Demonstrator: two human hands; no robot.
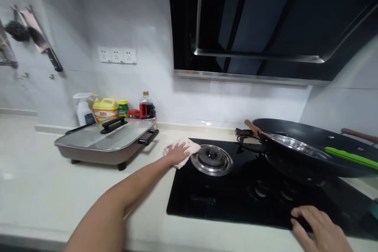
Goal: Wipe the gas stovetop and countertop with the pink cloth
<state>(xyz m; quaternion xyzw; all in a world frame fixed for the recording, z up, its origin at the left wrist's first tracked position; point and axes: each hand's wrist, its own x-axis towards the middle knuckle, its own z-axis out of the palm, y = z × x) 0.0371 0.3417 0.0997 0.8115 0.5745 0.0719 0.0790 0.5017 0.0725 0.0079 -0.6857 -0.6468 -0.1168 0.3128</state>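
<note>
My left hand [178, 153] reaches far forward, pressing a pale pink cloth [186, 161] down with its fingers over the top. The cloth lies across the left edge of the black glass hob [201, 189], against the metal ring of the left burner [212, 160]. Near the front edge of the hob, my right hand [321, 230] is partly in view at the bottom. Its fingers are loosely curved, the thumb apart from them, and nothing shows between them. Two knobs [260, 189] lie beyond it.
A large black wok [313, 126] with other pans and a green-handled utensil [351, 157] covers the hob's right side. Left stands a lidded electric pan [97, 153]. Behind it are a spray bottle [84, 110], a yellow jug [105, 109] and a sauce bottle [147, 108]. A range hood [248, 19] hangs above.
</note>
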